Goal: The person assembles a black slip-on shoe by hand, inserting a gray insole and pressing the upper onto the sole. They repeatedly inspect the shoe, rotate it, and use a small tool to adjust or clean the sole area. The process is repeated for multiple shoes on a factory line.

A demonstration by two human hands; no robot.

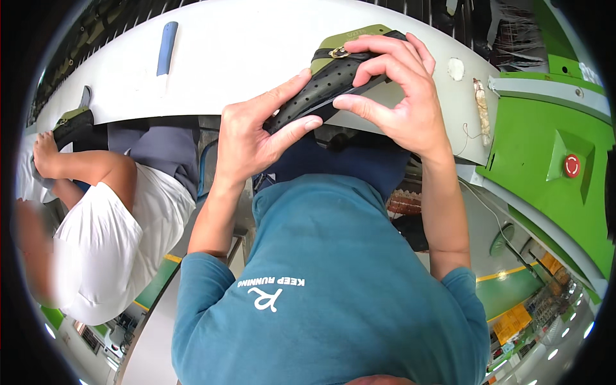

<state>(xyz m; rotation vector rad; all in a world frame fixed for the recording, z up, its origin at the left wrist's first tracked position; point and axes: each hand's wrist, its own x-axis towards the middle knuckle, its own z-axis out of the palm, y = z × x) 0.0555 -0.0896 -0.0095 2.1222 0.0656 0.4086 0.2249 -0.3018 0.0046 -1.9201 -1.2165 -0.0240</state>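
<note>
A black perforated shoe (326, 82) with a strap and gold-coloured buckle is held up over the near edge of the white table, tilted with its toe toward me. An olive-green form, probably a shoe last (325, 45), shows above it. My left hand (260, 131) is closed around the toe end, thumb and finger on opposite sides. My right hand (401, 90) is curled round the other end. Its fingertips rest by the buckle and on the upper, and the thumb is at the lower edge. Part of the shoe is hidden behind the right fingers.
A blue-handled tool (167, 48) lies on the white table (237, 58). At right are a white lump (455, 69), a wrapped stick (481, 112) and a green machine (539, 138) with a red button (572, 165). A co-worker (122, 237) sits at left, holding a similar shoe.
</note>
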